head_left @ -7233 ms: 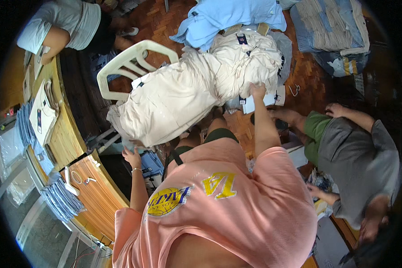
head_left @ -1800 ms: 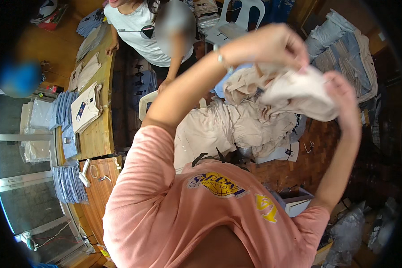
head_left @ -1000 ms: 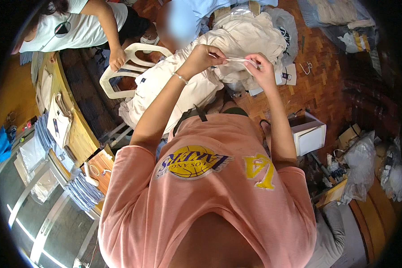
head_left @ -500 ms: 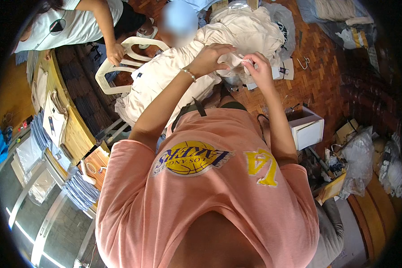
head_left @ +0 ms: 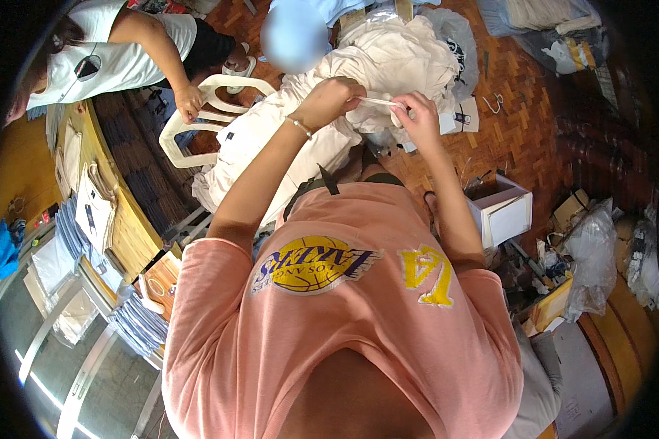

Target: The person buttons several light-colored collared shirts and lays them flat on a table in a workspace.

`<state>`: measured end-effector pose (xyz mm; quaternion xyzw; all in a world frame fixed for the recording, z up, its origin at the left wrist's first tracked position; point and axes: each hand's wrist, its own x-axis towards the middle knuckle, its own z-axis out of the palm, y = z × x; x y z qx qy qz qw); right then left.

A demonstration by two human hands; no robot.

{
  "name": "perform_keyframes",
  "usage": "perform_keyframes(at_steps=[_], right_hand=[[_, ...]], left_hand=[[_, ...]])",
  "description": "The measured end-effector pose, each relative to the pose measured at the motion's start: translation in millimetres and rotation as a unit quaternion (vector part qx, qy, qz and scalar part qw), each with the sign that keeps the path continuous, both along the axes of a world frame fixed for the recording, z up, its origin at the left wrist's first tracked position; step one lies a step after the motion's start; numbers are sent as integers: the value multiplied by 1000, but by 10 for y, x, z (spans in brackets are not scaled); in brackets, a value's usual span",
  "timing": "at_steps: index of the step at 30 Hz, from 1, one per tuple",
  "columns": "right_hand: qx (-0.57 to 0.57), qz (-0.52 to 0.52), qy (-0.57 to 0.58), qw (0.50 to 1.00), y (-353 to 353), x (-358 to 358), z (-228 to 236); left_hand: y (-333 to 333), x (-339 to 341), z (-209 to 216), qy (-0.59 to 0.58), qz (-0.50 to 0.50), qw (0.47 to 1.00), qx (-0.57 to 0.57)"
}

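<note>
Between my two hands an edge of cream cloth (head_left: 377, 101) is pulled into a narrow taut strip. My left hand (head_left: 334, 99), with a beaded bracelet at the wrist, is closed on the strip's left end. Thumb and fingers of my right hand (head_left: 417, 115) pinch its right end. Just beyond and below lies a large heap of cream garments (head_left: 399, 55), spreading left over my lap and toward a chair. Whether the strip joins this heap cannot be made out.
A white plastic chair (head_left: 176, 139) stands at left, with a co-worker's hand (head_left: 189, 102) on its back. Folded garments lie on a curved wooden table (head_left: 135, 219). An open white box (head_left: 507, 212) and plastic bags (head_left: 592, 249) are at right. Parquet floor (head_left: 516, 73) lies beyond.
The loosely bunched cloth between my hands is now stretched into a thin strip. My left hand has closed more tightly and turned knuckles up. The co-worker's hand stays at the chair.
</note>
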<state>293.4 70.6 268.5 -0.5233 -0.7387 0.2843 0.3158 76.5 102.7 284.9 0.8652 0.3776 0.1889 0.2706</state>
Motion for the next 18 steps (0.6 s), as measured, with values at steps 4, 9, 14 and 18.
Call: perform_keyframes(at_steps=[4, 9, 14, 18], right_hand=[[83, -8, -14, 996, -19, -42, -21], [78, -15, -3, 997, -92, -64, -138], [59, -8, 8, 998, -122, -87, -196], [47, -4, 10, 999, -124, -85, -192]], left_hand=[[-145, -31, 81, -16, 34, 998, 48], [-233, -119, 56, -15, 64, 997, 50], [-245, -178, -82, -115, 83, 990, -12], [-260, -199, -139, -114, 98, 988, -24]])
